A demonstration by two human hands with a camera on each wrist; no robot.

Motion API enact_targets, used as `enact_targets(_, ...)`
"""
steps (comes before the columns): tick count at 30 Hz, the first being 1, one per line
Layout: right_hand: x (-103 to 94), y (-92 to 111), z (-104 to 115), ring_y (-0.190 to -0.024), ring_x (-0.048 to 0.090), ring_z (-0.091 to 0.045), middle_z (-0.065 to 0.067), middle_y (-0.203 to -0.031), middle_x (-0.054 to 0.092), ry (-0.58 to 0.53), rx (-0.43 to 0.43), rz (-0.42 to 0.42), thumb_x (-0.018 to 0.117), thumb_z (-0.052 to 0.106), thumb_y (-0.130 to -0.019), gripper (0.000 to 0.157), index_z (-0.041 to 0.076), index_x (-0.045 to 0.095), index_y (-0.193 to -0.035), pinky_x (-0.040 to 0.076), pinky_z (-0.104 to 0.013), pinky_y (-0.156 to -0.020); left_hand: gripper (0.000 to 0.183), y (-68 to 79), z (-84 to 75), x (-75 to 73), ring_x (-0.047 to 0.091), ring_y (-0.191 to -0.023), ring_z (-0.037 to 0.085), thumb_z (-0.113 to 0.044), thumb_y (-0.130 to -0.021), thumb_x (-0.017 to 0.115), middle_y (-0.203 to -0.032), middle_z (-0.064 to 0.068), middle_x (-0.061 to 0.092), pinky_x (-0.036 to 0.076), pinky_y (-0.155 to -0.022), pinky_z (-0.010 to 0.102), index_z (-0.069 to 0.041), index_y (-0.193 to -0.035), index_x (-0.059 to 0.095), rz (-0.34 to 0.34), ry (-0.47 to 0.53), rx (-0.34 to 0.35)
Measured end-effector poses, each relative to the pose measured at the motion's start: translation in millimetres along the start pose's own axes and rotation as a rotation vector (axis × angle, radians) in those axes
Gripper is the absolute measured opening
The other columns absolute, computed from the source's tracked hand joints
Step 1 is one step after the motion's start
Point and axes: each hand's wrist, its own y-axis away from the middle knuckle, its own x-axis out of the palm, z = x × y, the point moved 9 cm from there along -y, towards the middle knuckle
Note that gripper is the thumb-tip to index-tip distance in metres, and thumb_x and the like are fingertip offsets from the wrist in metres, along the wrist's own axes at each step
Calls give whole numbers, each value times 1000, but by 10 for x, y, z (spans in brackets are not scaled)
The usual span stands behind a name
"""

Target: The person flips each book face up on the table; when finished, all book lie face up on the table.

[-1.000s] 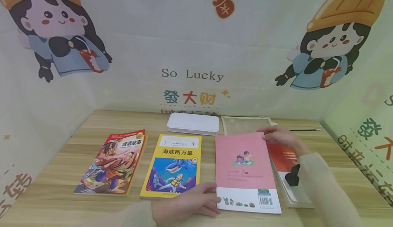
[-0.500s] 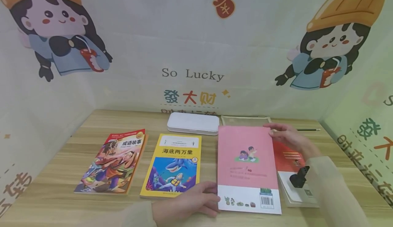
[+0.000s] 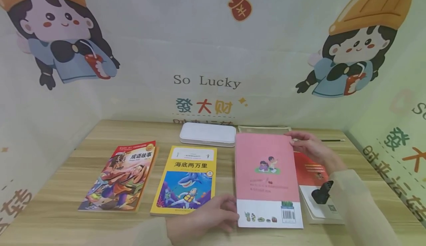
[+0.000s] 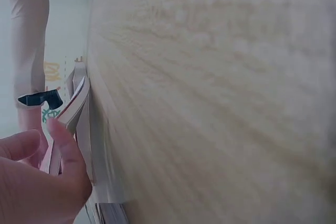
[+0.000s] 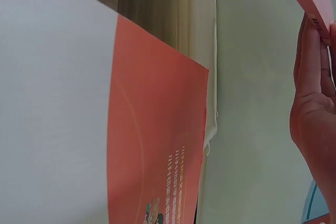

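A pink-and-white book point(image 3: 266, 179), its barcode side showing, is held between both hands at the right of the middle. At its lower left edge my left hand point(image 3: 206, 218) pinches it; the left wrist view has the book's edge point(image 4: 77, 109) between thumb and finger. My right hand point(image 3: 311, 150) grips the upper right corner, and in the right wrist view that corner point(image 5: 313, 3) is raised above the book lying below. This lower one is a red-and-white book point(image 3: 313, 170), partly covered by the pink one and my right forearm.
A yellow book point(image 3: 186, 179) with a shark cover and a book of Chinese stories point(image 3: 121, 179) lie on the left. Behind are a white case point(image 3: 208, 134), a pale pouch point(image 3: 264, 129) and a thin pencil-like stick point(image 3: 332, 140). Printed cloth walls surround the wooden table point(image 3: 60, 186).
My right hand has raised the pink book's far end and shifted it slightly right, uncovering less of the pouch. My left hand stays at the lower left edge. The view shifts slightly.
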Motion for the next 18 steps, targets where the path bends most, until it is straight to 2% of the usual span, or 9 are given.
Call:
enact_targets(5,-32,-19,-38,-91,57,-16,-1,-102,57,35,25,-49,52,8,-89,26,6,52,-115,44,-31,-85,36,-27,-31,8,58,-70,24,4,-76,62,-88,11,55,52,-58,34,-1,-108,46,-28,-55,49)
enact_targets(10,-30,-15,-39,-89,58,-14,0,-101,56,53,38,-75,49,5,-90,36,-6,42,-123,45,-31,-84,37,-39,-47,24,61,-71,31,10,-77,57,-83,14,59,53,-60,35,-1,-109,42,-21,26,72)
enact_targets(14,-28,-23,-36,-89,58,-13,-1,-102,55,59,39,-89,48,6,-90,42,-9,35,-127,46,-27,-82,37,-67,-70,-1,61,-71,31,13,-78,55,-79,16,59,53,-63,35,2,-110,41,-19,60,87)
enact_targets(18,-44,-34,-14,-90,57,-10,-1,-105,51,64,10,-112,51,12,-90,51,-10,29,-130,46,-24,-82,40,-92,-90,-68,62,-73,30,11,-79,55,-83,16,59,53,-65,34,3,-116,41,-42,84,77)
